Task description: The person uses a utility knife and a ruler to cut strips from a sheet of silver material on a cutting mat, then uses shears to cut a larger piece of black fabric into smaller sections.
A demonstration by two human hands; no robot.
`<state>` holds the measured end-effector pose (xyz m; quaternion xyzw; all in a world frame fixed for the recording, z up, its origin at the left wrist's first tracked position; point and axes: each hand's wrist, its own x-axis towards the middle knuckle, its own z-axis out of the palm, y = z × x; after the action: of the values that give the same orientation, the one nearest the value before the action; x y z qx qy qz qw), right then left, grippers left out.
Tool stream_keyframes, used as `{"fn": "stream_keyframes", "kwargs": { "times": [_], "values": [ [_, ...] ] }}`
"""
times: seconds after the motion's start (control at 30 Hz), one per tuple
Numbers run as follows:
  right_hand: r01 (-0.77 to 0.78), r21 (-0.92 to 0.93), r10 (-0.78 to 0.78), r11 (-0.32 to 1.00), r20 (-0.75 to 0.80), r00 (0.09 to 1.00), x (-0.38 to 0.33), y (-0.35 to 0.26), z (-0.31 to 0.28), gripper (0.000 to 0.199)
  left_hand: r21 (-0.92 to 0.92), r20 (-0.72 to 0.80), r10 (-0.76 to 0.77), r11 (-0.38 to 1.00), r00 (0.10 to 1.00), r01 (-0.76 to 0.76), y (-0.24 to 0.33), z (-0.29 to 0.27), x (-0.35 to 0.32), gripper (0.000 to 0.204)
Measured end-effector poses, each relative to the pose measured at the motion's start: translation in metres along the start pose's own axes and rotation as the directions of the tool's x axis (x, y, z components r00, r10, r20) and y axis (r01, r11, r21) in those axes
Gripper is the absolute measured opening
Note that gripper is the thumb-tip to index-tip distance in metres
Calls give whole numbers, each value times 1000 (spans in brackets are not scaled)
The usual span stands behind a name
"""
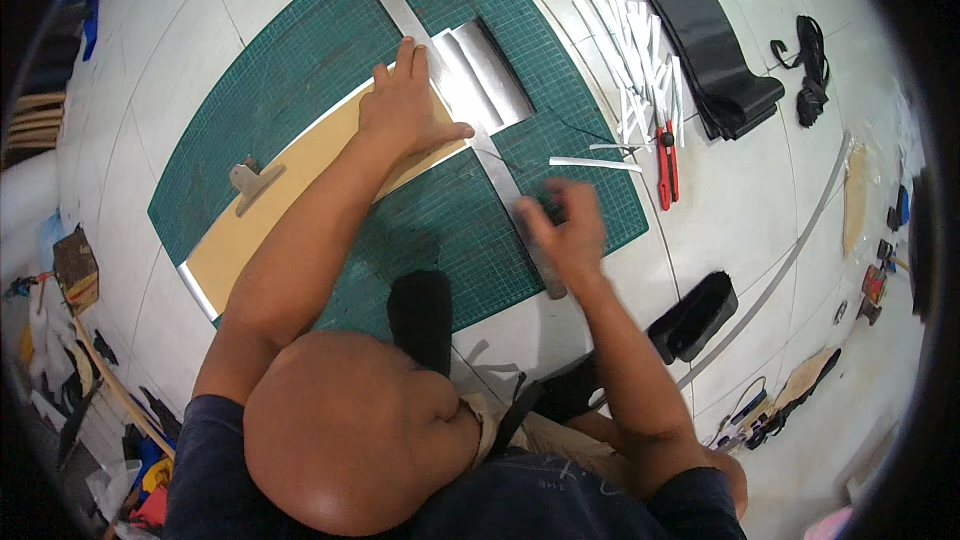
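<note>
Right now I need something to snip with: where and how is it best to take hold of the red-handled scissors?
Grip the red-handled scissors by the red handles, coming from above on the near side. They lie flat and closed beside the white strips, blades pointing away.

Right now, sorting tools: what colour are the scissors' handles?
Red, on the scissors in the head view.
</note>
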<state>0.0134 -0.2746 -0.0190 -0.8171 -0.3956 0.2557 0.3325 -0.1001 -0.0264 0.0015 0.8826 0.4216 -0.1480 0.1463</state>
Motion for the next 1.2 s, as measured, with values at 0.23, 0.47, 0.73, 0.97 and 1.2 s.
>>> {"fn": "stream_keyframes", "kwargs": {
  "times": [0.23, 0.47, 0.73, 0.97, 1.2],
  "values": [
    [-124, -608, -100, 784, -321, 942, 69, 80, -104, 43, -29, 32, -16, 999, 999, 17, 3, -4, 3, 125],
    [-220, -203, 187, 954, -167, 968, 74, 101, -108, 36, -35, 83, -34, 999, 996, 38, 6, -12, 6, 123],
    [-394, -209, 383, 895, -92, 919, 72, 6, -85, 44, -55, 168, -71, 995, 983, 82, 5, -14, 11, 124],
    [-59, -290, 167, 955, 361, 918, 109, -92, 8, 23, -26, 141, -50, 998, 989, 55, 6, -13, 12, 126],
    [210, -250, -136, 945, 283, 949, 130, -88, 51, 21, 12, 106, -64, 998, 992, 63, 3, -2, 15, 94]
  ]
}}
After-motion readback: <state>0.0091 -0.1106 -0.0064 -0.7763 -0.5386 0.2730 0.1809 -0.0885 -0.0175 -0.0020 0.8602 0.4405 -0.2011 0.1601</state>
